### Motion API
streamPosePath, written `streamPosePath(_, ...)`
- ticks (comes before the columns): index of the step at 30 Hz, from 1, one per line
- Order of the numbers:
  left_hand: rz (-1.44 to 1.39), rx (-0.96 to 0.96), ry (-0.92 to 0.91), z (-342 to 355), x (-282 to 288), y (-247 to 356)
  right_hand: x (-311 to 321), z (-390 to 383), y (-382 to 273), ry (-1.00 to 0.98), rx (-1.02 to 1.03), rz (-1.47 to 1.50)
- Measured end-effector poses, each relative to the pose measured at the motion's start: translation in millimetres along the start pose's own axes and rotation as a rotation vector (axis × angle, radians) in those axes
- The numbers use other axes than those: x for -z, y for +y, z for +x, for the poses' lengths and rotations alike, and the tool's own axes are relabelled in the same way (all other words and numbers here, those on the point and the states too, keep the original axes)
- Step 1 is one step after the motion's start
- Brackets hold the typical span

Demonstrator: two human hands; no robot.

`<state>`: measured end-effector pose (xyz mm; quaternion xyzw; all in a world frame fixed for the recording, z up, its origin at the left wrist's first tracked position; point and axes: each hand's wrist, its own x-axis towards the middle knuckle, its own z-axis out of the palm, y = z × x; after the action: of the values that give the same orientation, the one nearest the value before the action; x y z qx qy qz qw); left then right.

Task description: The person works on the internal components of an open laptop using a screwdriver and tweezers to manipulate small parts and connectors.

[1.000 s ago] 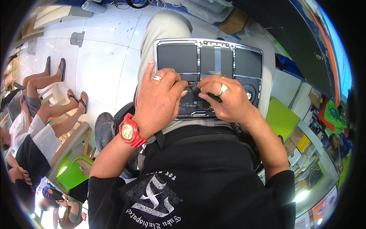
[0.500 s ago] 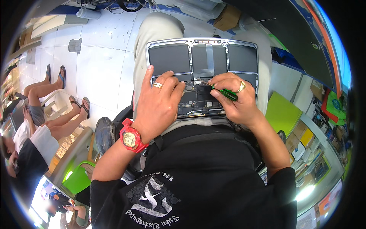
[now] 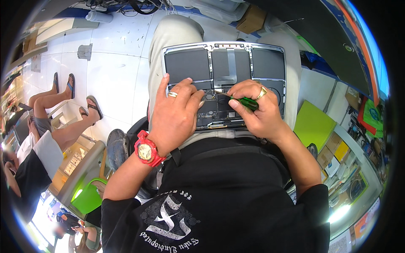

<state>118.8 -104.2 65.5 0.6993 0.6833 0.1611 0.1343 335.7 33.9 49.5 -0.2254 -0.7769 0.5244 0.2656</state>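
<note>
An opened laptop base point(image 3: 231, 65) lies across my lap, its dark battery cells point(image 3: 187, 63) at the far side and its circuit board point(image 3: 206, 110) toward me. In my right hand point(image 3: 263, 114) is a small screwdriver point(image 3: 249, 103) with a green handle, pinched between thumb and fingers. Its thin shaft slants left, the tip at the upper part of the board near the middle; exact contact is too small to tell. My left hand point(image 3: 175, 116) rests on the laptop's left side, fingers spread and partly bent, covering that part of the board.
Seated people with sandalled feet point(image 3: 71, 86) are at the left, near a green chair point(image 3: 87, 198). A light green panel point(image 3: 311, 124) and a glass display case point(image 3: 356, 168) stand at the right. A cardboard box point(image 3: 252, 19) sits beyond my knees.
My right hand and the screwdriver have shifted slightly left, with the handle tilted a little differently. My left hand stays nearly in place. At the left, one person's feet have moved.
</note>
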Motion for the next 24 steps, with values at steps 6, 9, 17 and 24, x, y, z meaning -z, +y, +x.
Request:
streamPosePath(6,0.073,-0.066,-0.017,-3,0,-3,5,-1,-3,0.019,-0.017,-0.005)
streamPosePath(9,0.152,-0.099,-0.043,-6,2,1,6,-1,-2,0.028,-0.003,-0.003)
streamPosePath(17,0.184,-0.114,-0.07,-12,1,6,11,-2,-3,0.051,-0.026,0.014)
streamPosePath(24,-0.301,0.364,0.217,-4,18,-31,61,8,-31,0.217,-0.13,0.359)
